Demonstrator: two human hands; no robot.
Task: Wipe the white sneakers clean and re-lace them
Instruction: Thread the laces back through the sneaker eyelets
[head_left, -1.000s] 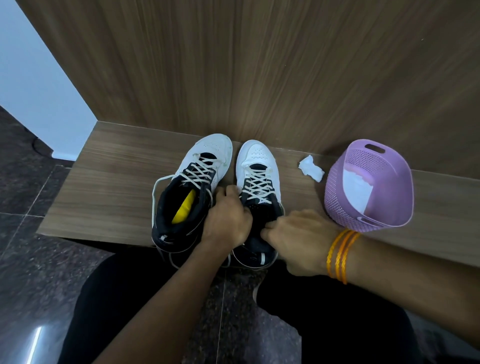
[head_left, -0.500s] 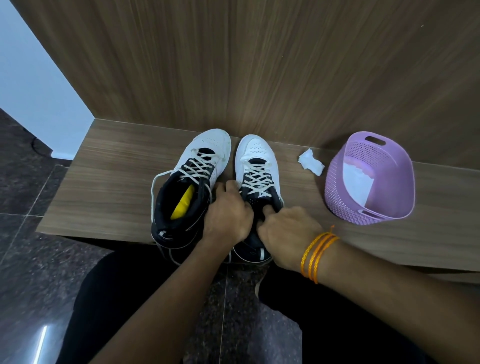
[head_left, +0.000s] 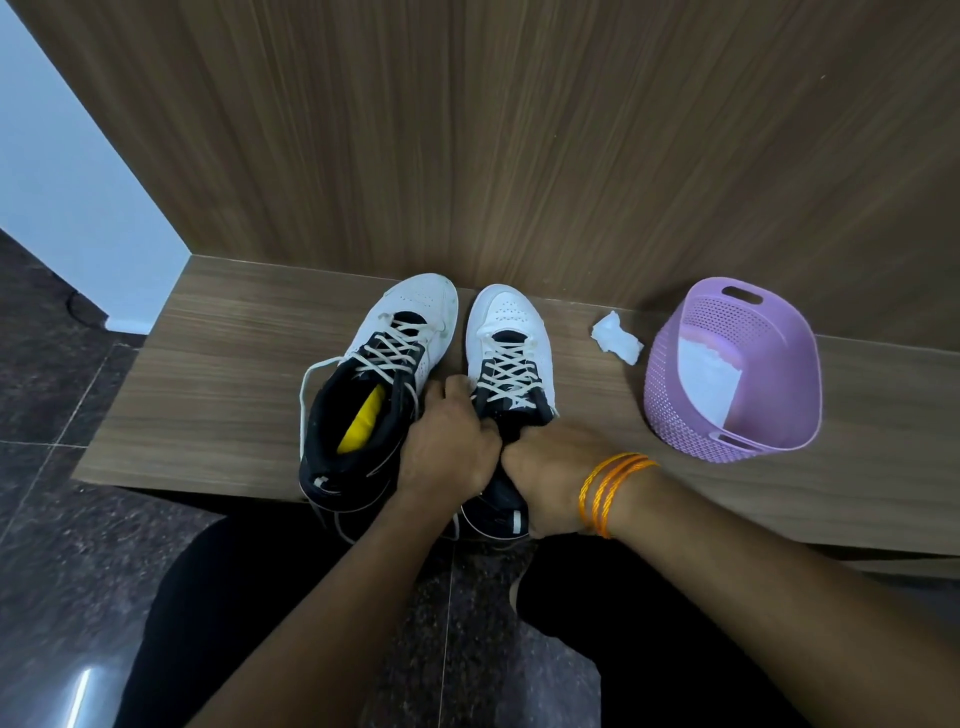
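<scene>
**Both hands grip the collar of the right sneaker (head_left: 511, 319) on the desk (head_left: 218, 395).**
The desk carries the pair with toes to the far wall and heels at the near edge, probably so that the collars face the person. The purple basket (head_left: 670, 374), far right, lies tilted with an unidentifiable white sheet inside. The left sneaker (head_left: 410, 317) is loosely laced. The left hand (head_left: 447, 452) and right hand (head_left: 550, 473) curl round the right sneaker's dark collar, likely to steady it for lacing. They hide its lace ends. A crumpled wipe (head_left: 615, 340) lies between sneaker and basket.

No legible text, brand, number or sign on sneakers (head_left: 511, 325), basket (head_left: 670, 410), bench (head_left: 218, 395)
</scene>
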